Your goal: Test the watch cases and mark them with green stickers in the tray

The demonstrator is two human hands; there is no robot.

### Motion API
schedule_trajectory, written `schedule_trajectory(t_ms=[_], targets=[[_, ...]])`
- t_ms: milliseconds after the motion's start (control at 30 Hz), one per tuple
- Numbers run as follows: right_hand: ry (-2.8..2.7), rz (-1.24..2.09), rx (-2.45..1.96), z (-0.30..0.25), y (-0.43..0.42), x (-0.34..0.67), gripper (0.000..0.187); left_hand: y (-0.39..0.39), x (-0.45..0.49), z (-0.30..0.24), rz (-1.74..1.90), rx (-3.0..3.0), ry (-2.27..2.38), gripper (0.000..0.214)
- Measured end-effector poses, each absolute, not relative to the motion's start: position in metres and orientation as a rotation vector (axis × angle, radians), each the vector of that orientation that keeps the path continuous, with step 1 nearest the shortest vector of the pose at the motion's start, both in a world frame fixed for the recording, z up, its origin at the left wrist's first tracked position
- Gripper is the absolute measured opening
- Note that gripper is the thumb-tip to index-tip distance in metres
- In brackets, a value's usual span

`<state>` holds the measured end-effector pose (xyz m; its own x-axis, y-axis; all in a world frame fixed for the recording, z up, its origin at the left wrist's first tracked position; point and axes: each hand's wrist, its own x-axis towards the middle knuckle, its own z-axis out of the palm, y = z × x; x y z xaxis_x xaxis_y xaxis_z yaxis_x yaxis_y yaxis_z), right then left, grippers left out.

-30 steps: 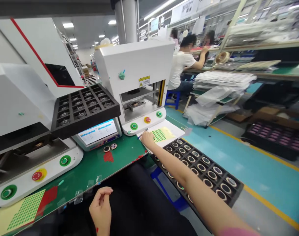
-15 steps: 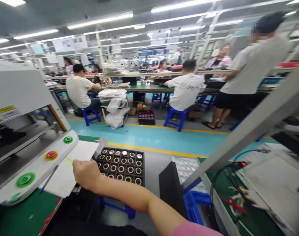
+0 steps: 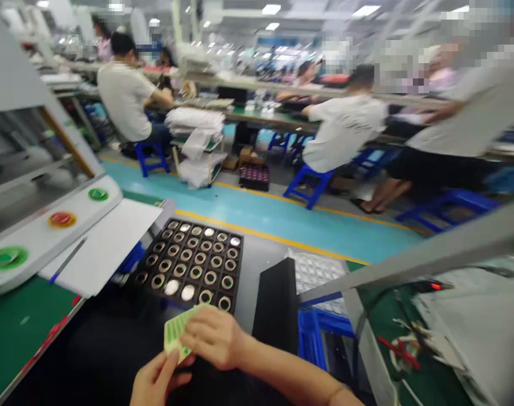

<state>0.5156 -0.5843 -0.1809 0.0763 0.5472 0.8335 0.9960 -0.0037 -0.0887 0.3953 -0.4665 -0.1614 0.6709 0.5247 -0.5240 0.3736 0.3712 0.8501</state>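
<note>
Left hand: down at the bottom centre of the frame, my left hand (image 3: 159, 375) has the sticker sheet (image 3: 173, 334) pinched by its lower edge, thumb on top.
Right hand: coming in from the lower right, my right hand (image 3: 216, 338) has its fingers bent over the right part of the same sheet, touching it. Can't tell if they're gripping or just resting there (blurry, and the hand covers that part).
Sticker sheet: pale yellow with green marks, tilted, held up bottom centre, just below the tray in the frame.
Black tray: the tray (image 3: 238, 265) sits around the middle, divided into little square cells. Round parts (image 3: 200, 258) in them, mostly pale rings with dark centres, a few showing bright white.
Paper and pen: white paper (image 3: 113, 242) left of the tray, with a pen (image 3: 68, 259) lying on it.
Machine: white machine (image 3: 77, 208) along the left edge, two green buttons and a red one between them on its front.
Black slab: the slab (image 3: 276, 304) stands tilted right of the tray, blue crate (image 3: 310, 338) beside it.
Co-workers: one seated person (image 3: 123, 101) upper left, another seated person (image 3: 345, 127) right of centre up top, someone standing (image 3: 460, 129) upper right.
</note>
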Motion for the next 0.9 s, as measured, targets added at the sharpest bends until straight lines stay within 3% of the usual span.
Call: schedule_trajectory(t_ms=[400,900], targets=[[-1.325,0.212,-1.551,-0.170,-0.558,0.494,0.027,-0.450,0.356,-0.156,0.326,1.255,0.887,0.030],[-1.459,0.087,-1.689,-0.157,-0.541,0.482,0.013,-0.448,0.346,-0.151,0.375,1.512,0.815,0.030]])
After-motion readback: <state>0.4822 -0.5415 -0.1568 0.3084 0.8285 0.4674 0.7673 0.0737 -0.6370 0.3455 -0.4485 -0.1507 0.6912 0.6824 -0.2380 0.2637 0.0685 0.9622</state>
